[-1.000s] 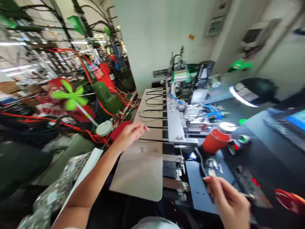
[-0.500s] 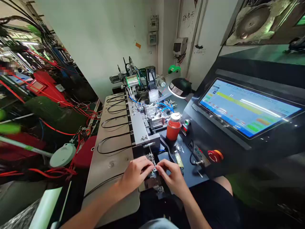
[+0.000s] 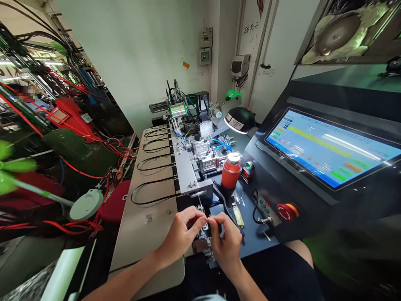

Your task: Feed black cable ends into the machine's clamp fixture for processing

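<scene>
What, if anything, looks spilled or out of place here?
White marks lie on the dark table near the red bottle. They contrast with the table; possibly a spill or wear, I cannot tell which.

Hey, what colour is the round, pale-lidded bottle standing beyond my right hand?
The bottle looks orange-red; it shows best in the head view.

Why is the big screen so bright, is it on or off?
On: the big screen glows pale blue and shows yellow, green and orange blocks. Its writing is too small to read.
</scene>
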{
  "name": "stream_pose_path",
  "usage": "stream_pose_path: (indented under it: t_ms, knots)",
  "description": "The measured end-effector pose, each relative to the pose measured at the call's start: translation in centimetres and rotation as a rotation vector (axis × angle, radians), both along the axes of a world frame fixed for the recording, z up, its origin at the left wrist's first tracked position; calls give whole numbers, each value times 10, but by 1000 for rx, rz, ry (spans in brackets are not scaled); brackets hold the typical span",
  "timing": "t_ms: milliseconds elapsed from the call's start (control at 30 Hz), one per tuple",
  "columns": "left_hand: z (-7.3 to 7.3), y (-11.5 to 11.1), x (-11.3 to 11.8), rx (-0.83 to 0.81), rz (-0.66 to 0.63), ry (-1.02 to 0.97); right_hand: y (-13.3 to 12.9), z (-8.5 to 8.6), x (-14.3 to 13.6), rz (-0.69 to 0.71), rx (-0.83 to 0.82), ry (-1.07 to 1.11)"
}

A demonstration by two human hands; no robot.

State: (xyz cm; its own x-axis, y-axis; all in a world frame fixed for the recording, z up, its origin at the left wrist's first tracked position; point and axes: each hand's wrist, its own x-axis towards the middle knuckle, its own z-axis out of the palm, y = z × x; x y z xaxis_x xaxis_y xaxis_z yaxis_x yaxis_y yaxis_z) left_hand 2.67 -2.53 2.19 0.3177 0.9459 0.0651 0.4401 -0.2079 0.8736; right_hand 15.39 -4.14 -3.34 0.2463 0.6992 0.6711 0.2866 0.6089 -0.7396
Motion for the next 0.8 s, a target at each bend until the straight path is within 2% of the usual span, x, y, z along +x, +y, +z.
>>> stream_pose_path:
  t_ms: [100,233,300,500,800]
  knots:
    - [0,0,-1,3,15,33,0,-2,-2,-42,-3,-22]
    - [-2,10,-6,137,47,206,6,-5,14,52,-163,-43]
    - [-7,18,-8,162,78,314,10,-10,24,52,-237,-31]
    - [-24,30,-10,100,105,489,16,-24,35,1,-311,-38]
    - [-21,31,-7,77,125,576,19,-31,31,63,-368,-39]
